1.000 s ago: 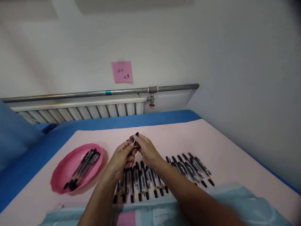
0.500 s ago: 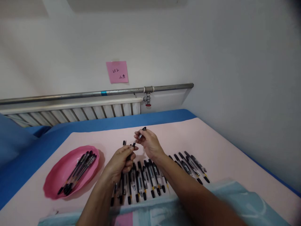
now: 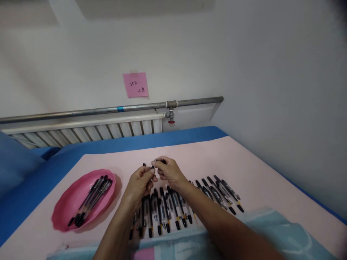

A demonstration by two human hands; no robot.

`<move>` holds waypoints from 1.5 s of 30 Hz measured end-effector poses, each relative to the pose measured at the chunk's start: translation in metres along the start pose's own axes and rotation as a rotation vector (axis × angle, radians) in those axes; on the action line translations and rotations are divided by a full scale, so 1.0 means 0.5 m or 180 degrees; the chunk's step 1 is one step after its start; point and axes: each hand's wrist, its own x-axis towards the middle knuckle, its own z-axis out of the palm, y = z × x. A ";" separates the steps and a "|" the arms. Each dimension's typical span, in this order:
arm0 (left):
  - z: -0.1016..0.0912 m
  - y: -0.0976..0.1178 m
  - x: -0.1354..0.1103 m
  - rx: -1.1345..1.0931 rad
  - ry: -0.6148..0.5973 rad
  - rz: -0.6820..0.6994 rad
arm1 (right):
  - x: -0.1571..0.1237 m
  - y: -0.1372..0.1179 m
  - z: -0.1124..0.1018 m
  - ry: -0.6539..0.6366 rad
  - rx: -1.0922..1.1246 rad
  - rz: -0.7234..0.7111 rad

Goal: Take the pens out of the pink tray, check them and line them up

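Observation:
My left hand [image 3: 141, 182] is closed on a black pen [image 3: 153, 167], whose end points up between the fingertips; most of it is hidden. My right hand [image 3: 171, 174] meets it from the right, thumb and finger pinched at that end. A dark piece that looks like a pen cap [image 3: 164, 161] shows in the right fingers. Below both hands lies a row of pen parts [image 3: 159, 213], clear barrels and caps with black ends. Two small black parts [image 3: 144, 164] lie just behind my left hand.
On the left a pink bowl [image 3: 58, 213] holds several pens [image 3: 90, 200]. More pen parts [image 3: 219, 191] lie to the right. A pale pink sheet [image 3: 271, 187] covers the blue surface [image 3: 187, 133]. A radiator [image 3: 89, 133] and metal pipe [image 3: 103, 109] run along the wall behind.
My right hand has come down and left with the cap-like piece, and its fingertips now meet the pen end held in my left hand. The view has shifted slightly.

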 end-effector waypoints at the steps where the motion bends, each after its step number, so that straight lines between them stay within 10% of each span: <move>1: 0.001 0.000 0.000 0.0017 -0.0019 -0.0022 | 0.001 -0.001 -0.001 -0.0002 0.0025 -0.0004; 16: 0.009 -0.010 0.002 0.0734 0.0246 0.0238 | 0.000 0.001 -0.003 0.0048 0.0363 0.0155; 45: 0.010 0.001 -0.001 -0.0001 0.0045 -0.0310 | 0.004 -0.002 -0.010 -0.0183 0.0370 0.0272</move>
